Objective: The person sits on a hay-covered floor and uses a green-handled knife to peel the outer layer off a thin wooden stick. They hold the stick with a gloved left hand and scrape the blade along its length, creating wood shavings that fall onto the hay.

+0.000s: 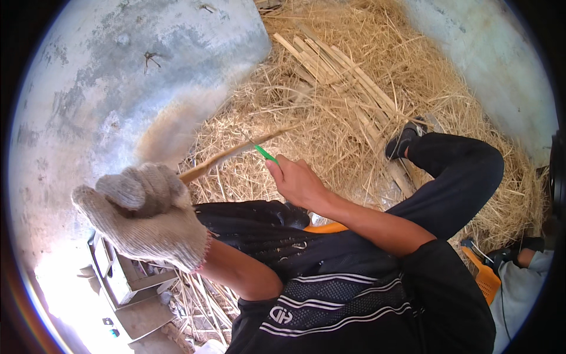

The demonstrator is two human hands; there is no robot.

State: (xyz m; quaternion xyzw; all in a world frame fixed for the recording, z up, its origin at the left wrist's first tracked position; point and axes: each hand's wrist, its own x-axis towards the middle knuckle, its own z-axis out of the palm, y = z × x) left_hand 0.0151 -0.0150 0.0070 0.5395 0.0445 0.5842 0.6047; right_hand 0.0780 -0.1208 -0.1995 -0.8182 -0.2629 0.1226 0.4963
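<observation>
My left hand (144,215), in a grey knitted work glove, is closed around one end of a long, narrow bamboo strip (221,158). The strip slants up and to the right, away from the glove. Bare of any glove, my right hand (300,184) grips a small knife with a green handle (266,154). The thumb lies along the handle. The knife's thin blade points up and left, at the strip; whether it touches the strip I cannot tell.
Curly shavings (330,118) cover the floor. Several flat slats (354,74) lie on them ahead. A worn wall (194,47) rises at the left, with a wooden box (121,277) below. Another person's leg (525,295) and an orange plastic chair (484,277) are at the right.
</observation>
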